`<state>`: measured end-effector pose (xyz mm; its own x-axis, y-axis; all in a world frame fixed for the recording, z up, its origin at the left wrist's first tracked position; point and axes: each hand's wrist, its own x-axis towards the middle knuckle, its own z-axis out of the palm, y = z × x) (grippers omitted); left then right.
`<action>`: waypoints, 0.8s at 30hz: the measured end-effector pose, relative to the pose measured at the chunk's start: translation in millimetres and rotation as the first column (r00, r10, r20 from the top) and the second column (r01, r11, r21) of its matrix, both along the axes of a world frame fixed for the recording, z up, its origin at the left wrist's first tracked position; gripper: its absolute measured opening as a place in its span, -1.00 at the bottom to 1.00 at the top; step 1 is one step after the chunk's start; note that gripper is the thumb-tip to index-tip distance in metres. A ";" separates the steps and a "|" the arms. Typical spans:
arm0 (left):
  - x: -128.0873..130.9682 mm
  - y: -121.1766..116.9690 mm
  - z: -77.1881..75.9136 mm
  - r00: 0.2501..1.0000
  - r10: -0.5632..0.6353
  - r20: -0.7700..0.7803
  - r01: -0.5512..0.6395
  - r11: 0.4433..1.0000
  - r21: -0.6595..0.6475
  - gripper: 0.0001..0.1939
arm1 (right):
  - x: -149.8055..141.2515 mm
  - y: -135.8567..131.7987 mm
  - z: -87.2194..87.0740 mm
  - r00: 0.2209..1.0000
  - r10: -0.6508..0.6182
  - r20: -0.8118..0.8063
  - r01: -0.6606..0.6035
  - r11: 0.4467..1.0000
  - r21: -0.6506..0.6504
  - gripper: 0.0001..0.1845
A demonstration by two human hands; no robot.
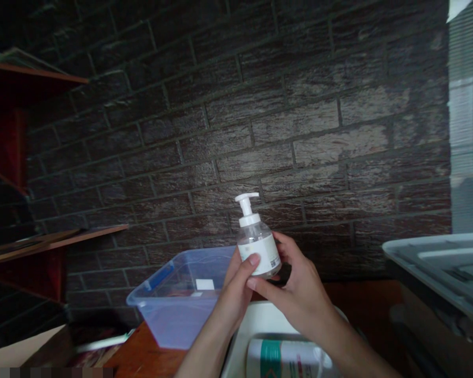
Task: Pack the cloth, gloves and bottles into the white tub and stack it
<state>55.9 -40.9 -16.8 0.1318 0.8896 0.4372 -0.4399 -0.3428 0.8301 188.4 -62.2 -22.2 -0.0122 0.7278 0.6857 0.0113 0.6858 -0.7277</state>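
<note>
A small clear pump bottle (pixel 257 239) with a white pump head and white label is held up in front of the dark brick wall. My left hand (pixel 236 286) grips its lower left side, thumb on the label. My right hand (pixel 299 286) wraps round the bottle's right side and base, fingers curled under it. Both hands hold it upright above a white tray (pixel 252 323).
A clear blue-tinted plastic tub (pixel 173 304) stands on the wooden table (pixel 137 357) left of the hands. A white and teal bottle (pixel 287 359) lies in the white tray. A grey lidded bin (pixel 441 268) sits at right. Red-brown shelves (pixel 55 241) stand at left.
</note>
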 end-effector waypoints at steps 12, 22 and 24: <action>-2.3 -3.2 6.6 0.994 -0.076 0.074 0.082 0.994 -0.078 -0.51 | 1.3 -6.9 1.0 0.976 -0.169 0.136 0.156 0.982 0.104 -0.13; -7.8 1.2 15.9 0.939 -0.264 0.222 0.294 0.949 -0.112 -0.57 | 3.8 6.8 -8.4 0.996 -0.092 0.007 0.092 0.993 0.070 -0.57; -8.0 2.6 15.6 0.934 -0.292 0.205 0.317 0.943 -0.100 -0.57 | 5.1 12.4 -12.2 0.997 -0.063 -0.050 0.065 0.997 0.030 -0.61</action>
